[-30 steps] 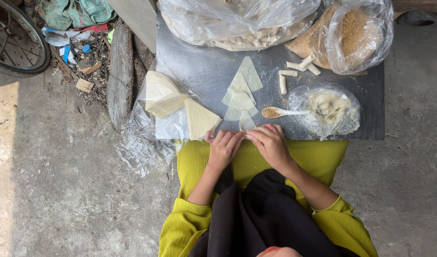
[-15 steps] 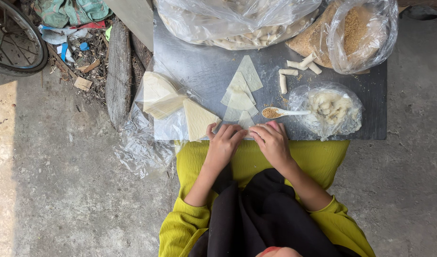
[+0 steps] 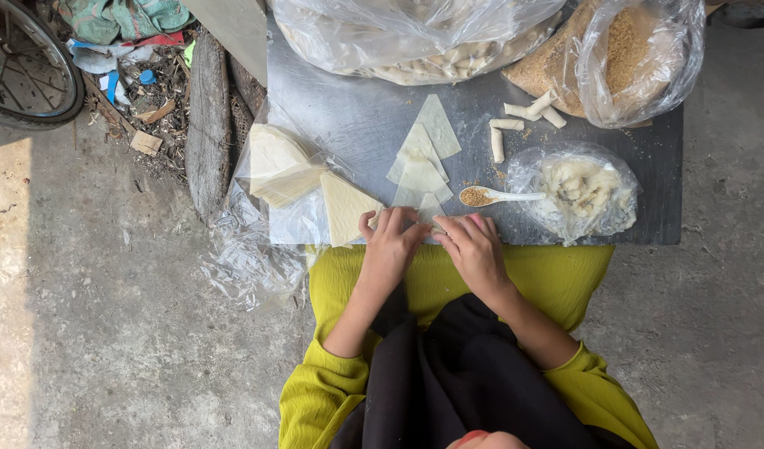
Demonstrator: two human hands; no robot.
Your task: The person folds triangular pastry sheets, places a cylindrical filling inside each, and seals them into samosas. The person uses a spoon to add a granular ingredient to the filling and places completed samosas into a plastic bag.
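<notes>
The table (image 3: 357, 108) is grey metal. At its far edge a big bag (image 3: 415, 37) holds many finished rolls. A second bag (image 3: 631, 58) holds brown crumbs. A small bag (image 3: 585, 191) holds pale filling. Four rolls (image 3: 523, 116) lie loose, so some work looks done. A stack of wrappers (image 3: 286, 170) waits, so plenty looks left. A spoon (image 3: 498, 196) carries crumbs. At the near edge, the left hand (image 3: 394, 241) and right hand (image 3: 473, 245) press a wrapper (image 3: 429, 208), fingers curled on it.
</notes>
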